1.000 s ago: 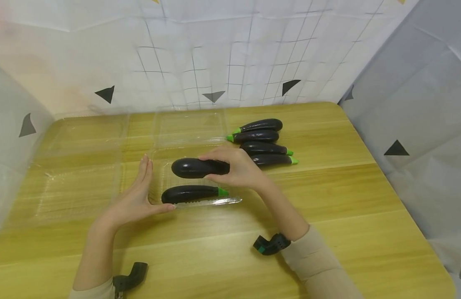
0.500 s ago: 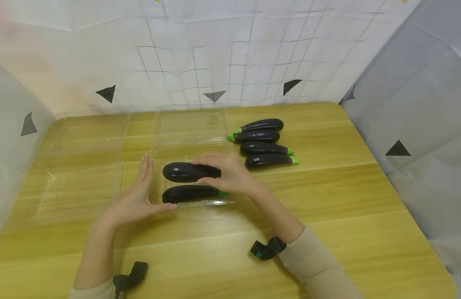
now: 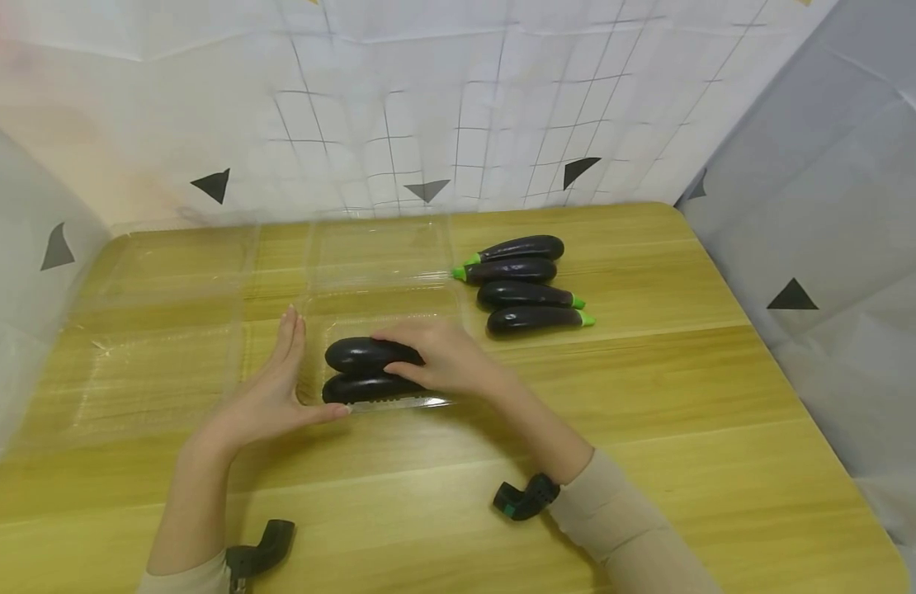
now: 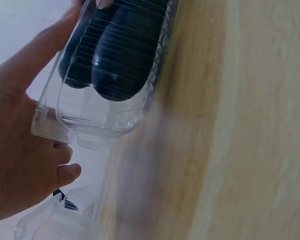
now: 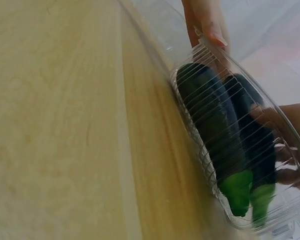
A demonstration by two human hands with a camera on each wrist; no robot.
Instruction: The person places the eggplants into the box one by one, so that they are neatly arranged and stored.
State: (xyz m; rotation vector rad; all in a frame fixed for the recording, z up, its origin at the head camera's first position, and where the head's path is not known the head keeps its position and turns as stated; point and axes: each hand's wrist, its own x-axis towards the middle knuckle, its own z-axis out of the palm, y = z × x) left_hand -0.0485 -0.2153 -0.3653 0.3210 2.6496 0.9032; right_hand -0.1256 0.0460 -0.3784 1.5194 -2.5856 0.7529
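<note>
The right hand (image 3: pixel 454 360) pinches a glossy eggplant (image 3: pixel 354 355) inside the clear tray (image 3: pixel 406 403), just beside a second eggplant (image 3: pixel 354 388); it is probably firm, light and slippery, best taken mid-body. The left hand (image 3: pixel 259 406) spreads at the likely flimsy tray's end. No writing is legible.

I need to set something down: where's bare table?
The yellow wooden table is bare right of four loose, long, dark-purple eggplants and between black wrist cameras. Crowded: left and centre, with two open clear plastic boxes, left hand and right hand.
</note>
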